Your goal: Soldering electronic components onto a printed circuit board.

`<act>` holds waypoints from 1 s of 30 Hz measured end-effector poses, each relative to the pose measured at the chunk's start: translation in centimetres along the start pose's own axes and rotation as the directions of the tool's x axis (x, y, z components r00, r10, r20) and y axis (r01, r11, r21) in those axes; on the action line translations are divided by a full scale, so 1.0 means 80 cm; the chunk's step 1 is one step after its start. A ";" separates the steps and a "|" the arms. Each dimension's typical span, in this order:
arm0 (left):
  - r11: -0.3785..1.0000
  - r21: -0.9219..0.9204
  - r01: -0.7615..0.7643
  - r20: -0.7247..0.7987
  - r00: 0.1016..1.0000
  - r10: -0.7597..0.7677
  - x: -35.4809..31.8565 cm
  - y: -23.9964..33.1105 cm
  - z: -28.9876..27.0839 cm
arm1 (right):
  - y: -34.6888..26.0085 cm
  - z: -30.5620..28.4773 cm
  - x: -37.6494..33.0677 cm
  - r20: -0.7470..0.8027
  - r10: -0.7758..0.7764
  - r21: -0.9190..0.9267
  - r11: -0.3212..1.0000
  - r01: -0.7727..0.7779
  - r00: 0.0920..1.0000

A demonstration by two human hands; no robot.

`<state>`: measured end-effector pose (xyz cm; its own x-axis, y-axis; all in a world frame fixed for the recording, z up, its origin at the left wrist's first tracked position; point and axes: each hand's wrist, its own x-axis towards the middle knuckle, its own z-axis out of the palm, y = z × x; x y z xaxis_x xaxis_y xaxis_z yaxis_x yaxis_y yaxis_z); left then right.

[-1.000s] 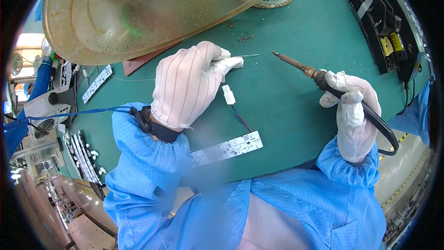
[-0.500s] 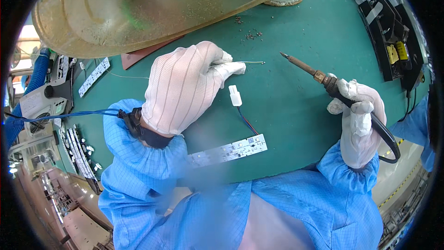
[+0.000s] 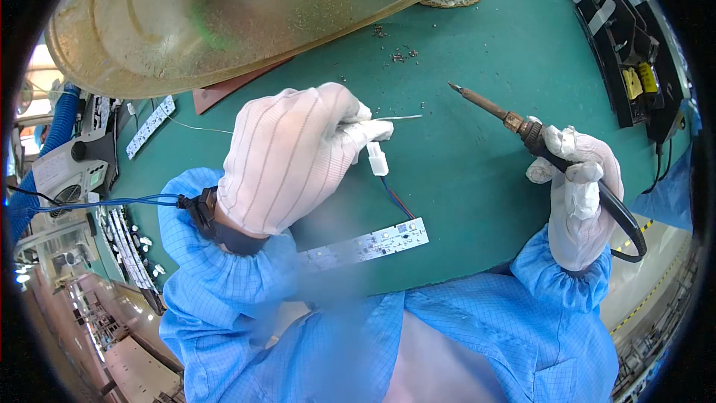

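My left hand (image 3: 287, 157), in a white striped glove, pinches a thin silvery strand of solder wire (image 3: 406, 117) whose end sticks out to the right. Just below those fingertips lies a white plug connector (image 3: 378, 159). Dark and red wires (image 3: 397, 198) run from it to a white circuit board strip (image 3: 399, 238) near the table's front edge; its left end is blurred by something close to the camera. My gloved right hand (image 3: 578, 186) is closed around the handle of a soldering iron (image 3: 533, 136). The iron's tip points up and left, apart from the solder wire.
A large yellowed translucent cover (image 3: 224, 22) overhangs the far side. Small solder bits (image 3: 403, 55) lie beyond my left hand. At far right stands a black iron holder (image 3: 630, 67) with yellow sponge. More board strips (image 3: 151, 127) and a grey station (image 3: 71, 168) are at left.
My left hand has moved slightly down and left with the solder wire, closer to the white connector. The bead at the wire's end no longer shows. My right hand and the iron have barely shifted.
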<state>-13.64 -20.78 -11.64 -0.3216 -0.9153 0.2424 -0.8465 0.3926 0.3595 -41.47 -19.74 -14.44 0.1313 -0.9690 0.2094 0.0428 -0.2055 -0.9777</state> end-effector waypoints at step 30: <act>0.999 -0.030 -0.041 -0.043 0.998 0.039 0.002 -0.014 0.018 | 0.025 -0.015 0.010 0.094 -0.126 -0.012 0.992 0.127 0.988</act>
<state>-13.37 -21.49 -13.30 -0.3359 -0.8945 0.2952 -0.8198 0.4319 0.3760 -42.46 -21.05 -16.23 0.2178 -0.9182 0.3310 0.0468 -0.3289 -0.9432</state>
